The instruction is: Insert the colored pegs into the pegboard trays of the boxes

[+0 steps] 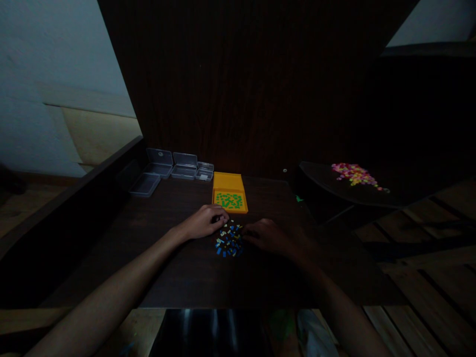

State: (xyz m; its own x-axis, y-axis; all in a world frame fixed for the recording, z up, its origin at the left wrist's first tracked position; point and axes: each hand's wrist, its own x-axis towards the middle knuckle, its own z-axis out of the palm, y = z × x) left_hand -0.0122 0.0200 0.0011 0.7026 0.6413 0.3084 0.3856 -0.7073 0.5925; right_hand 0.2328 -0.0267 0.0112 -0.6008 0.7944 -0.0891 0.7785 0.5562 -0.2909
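Observation:
A loose pile of small blue, white and yellow pieces (229, 242) lies on the dark table between my two hands. At the pile's upper left, my left hand (206, 221) rests with its fingers curled and closed, close to the front edge of the yellow box. My right hand (268, 235) is at the pile's right side, its fingertips drawn together over the pieces. Whatever either hand pinches is too small and dark to make out. Just beyond stands the open yellow box (227, 180), with many small green pieces (229, 200) spread in its base.
Several clear plastic boxes (184, 171) with raised lids stand at the back left, and a clear tray (145, 185) lies before them. To the right, a dark curved surface (316, 173) carries a heap of pink and yellow bits (353, 174). A dark panel (238, 89) rises behind.

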